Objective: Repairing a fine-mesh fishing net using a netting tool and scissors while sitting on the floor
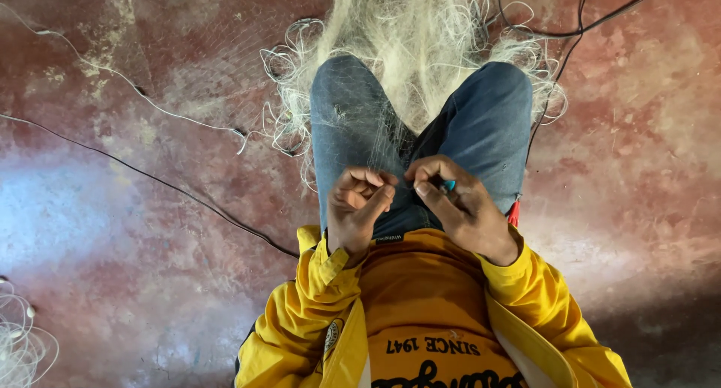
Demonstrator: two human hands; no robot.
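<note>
Netting (420, 35), pale and fine, runs from the far floor over the knees; left hand (359, 202) pinches its strands; right hand (458, 200), just beside, grips a small teal tool (448, 184).

Tangled pale monofilament fishing net (420, 35) crowded the space beyond the blue-jeaned knees (481, 117). Thin black cable (150, 178) crossed the reddish concrete floor (638, 170), open on both sides.

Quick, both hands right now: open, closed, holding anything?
Left hand: closed, fingers curled, pinching fine net strands over the lap.
Right hand: closed on a small teal tool.
</note>
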